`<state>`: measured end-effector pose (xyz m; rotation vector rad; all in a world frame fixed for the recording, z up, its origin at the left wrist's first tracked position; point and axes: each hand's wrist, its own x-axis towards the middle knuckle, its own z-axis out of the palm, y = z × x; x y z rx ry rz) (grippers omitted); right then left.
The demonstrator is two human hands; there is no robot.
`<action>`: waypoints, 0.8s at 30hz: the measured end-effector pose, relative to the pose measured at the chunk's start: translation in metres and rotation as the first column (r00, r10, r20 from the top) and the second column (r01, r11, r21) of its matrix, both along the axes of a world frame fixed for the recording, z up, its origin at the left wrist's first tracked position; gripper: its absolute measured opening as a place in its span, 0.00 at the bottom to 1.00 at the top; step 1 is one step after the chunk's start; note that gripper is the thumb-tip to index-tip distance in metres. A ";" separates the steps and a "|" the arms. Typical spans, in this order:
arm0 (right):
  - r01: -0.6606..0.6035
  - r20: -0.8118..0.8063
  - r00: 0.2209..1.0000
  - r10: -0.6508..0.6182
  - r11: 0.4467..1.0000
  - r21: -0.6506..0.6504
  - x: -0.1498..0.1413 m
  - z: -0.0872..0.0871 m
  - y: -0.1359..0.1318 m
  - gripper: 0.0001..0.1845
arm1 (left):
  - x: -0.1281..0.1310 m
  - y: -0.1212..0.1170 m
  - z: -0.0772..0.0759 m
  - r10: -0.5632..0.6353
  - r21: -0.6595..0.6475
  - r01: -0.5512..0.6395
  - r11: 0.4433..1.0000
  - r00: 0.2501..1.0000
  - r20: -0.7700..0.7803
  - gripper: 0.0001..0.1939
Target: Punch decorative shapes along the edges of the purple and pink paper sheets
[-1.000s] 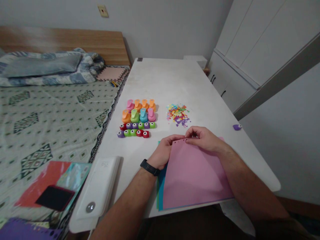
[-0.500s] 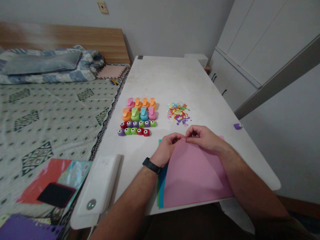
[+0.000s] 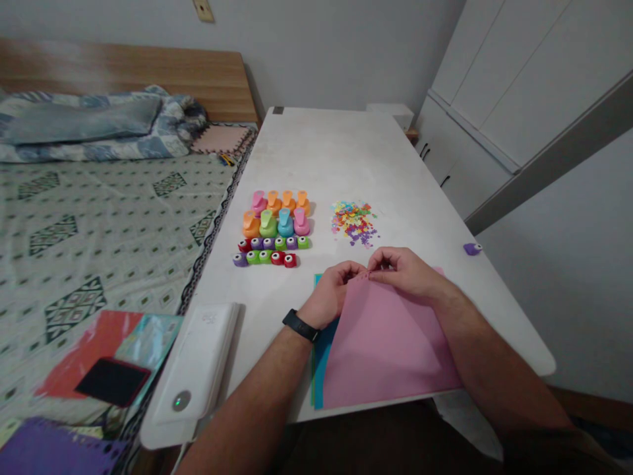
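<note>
A pink sheet of paper (image 3: 390, 343) lies at the table's near edge, its far edge lifted and bent up between my hands. Small punched holes show along that edge. My left hand (image 3: 339, 287) grips the sheet's far left part, with its fingertips partly behind the paper. Close beside it, my right hand (image 3: 405, 270) pinches the same edge between thumb and fingers. Under the pink sheet, blue paper (image 3: 324, 363) and a strip of green stick out at the left. Beyond my hands is a pile of colourful paper cut-outs (image 3: 353, 221).
Left of the pile stand rows of large craft punches (image 3: 268, 225) and small craft punches (image 3: 266, 257). A single purple punch (image 3: 472, 249) sits by the right edge. A white device (image 3: 198, 363) with a cable occupies the near left corner. A phone (image 3: 113, 381) rests on the bed.
My hands stay almost in place at the pink paper's edge. The paper's left side has shifted slightly, showing more of the holes. The view has tilted a little.
</note>
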<state>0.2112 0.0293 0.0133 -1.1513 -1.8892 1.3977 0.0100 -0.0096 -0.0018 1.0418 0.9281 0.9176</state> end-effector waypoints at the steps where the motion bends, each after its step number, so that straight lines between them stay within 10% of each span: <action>1: -0.003 0.004 1.000 0.003 1.000 0.005 0.000 0.000 0.000 0.07 | 0.000 0.000 0.000 0.003 0.001 -0.003 1.000 1.000 -0.002 0.20; 24: -0.042 0.026 0.999 0.042 0.999 0.022 -0.002 0.005 -0.001 0.06 | 0.000 0.003 -0.008 0.037 0.010 -0.037 0.999 0.999 -0.026 0.19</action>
